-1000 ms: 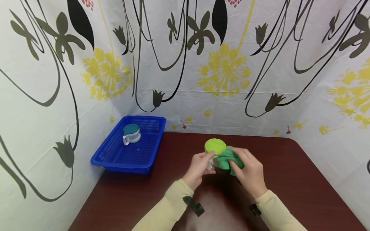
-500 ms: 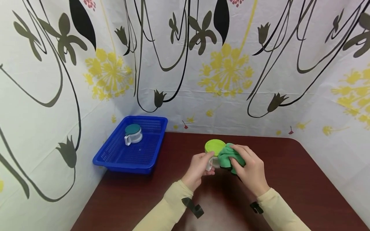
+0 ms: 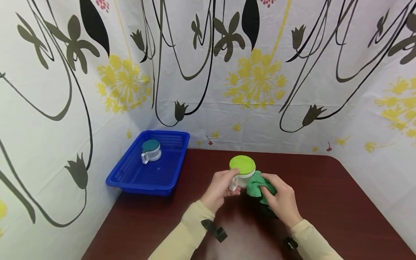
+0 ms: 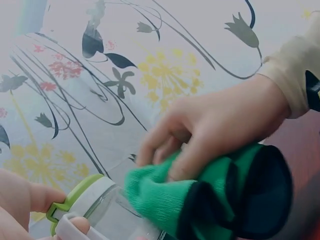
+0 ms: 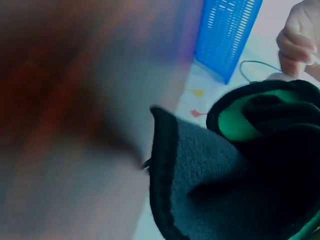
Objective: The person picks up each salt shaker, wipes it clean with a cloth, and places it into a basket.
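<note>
Green dark-edged cloth [image 3: 255, 188], pinched in my right hand [image 3: 283, 198], has slid lower | my left hand [image 3: 218, 189] grips white handle [image 3: 233, 183] of clear, lime-lidded jar [image 3: 244, 180] | wiping likely nears base

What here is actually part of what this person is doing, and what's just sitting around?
Seemingly part of the job:
- lime-lidded jar, held at its handle by the left hand
- green cloth, gripped by the right hand at the jar's side

Not being handled now:
- blue basket
- teal-lidded jar inside it, perhaps connected to the job
- patterned sheet behind
</note>
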`<state>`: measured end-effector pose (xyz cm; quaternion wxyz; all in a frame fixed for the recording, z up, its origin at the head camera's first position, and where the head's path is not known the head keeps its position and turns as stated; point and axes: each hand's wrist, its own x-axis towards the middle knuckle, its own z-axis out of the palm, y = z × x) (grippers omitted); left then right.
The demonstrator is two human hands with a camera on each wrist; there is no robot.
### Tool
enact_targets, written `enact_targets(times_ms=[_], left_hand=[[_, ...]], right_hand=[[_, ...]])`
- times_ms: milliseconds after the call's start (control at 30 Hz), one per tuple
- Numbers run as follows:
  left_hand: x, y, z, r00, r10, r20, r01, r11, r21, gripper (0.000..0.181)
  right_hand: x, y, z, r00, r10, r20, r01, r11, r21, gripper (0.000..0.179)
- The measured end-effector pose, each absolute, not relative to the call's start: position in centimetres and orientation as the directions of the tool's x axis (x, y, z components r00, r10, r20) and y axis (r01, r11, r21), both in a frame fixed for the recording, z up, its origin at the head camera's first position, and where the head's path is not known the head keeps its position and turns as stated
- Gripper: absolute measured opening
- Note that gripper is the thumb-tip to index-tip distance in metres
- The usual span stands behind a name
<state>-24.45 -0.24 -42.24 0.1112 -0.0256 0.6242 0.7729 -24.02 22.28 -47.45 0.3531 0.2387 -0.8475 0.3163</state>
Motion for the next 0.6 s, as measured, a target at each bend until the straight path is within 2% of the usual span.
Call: enact_targets(times_ms=[600], left_hand=[[-24.46,-0.83,-42.44,-0.986,0.108,-0.125,-0.139,-0.138,0.981,0.044]], right_hand=[[-23.81,21.90,-47.89,-0.662,-0.189,0.725,-0.626,0.671,-0.397,0.050]])
